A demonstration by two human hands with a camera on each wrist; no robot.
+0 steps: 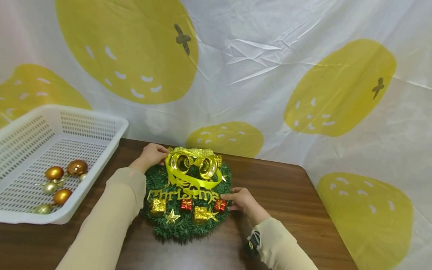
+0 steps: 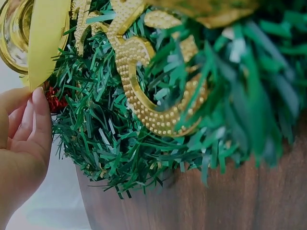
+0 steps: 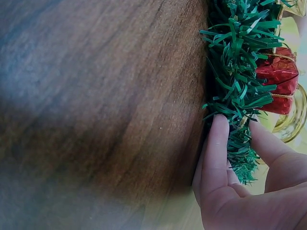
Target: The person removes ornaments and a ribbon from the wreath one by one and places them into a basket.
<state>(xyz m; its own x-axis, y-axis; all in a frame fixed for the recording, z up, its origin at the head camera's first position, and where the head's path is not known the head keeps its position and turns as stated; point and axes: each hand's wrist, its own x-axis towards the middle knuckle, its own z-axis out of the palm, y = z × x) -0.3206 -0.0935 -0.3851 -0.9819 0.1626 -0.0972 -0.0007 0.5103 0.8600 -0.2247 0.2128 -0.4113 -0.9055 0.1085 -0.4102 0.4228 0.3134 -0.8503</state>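
A green Christmas wreath [image 1: 182,233] lies on the table, decorated with gold "Christmas" lettering [image 1: 183,195], small red and gold gift boxes [image 1: 201,214] and gold stars. Two shiny gold bells [image 1: 208,167] and a yellow ribbon [image 1: 206,184] sit across its upper part. At the wreath's upper left, my left hand [image 1: 153,155] pinches the ribbon's edge between thumb and fingers, as the left wrist view shows of the ribbon [image 2: 45,45]. My right hand [image 1: 243,200] grips the wreath's right rim, with thumb and fingers around the greenery [image 3: 238,72] beside a red gift box [image 3: 279,79].
A white plastic basket [image 1: 116,131] stands at the left, with several gold, copper and pale baubles [image 1: 62,196] inside. Behind the brown wooden table [image 1: 270,176] hangs a white cloth [image 1: 243,93] with yellow fruit prints. The table's right edge runs beyond my right arm.
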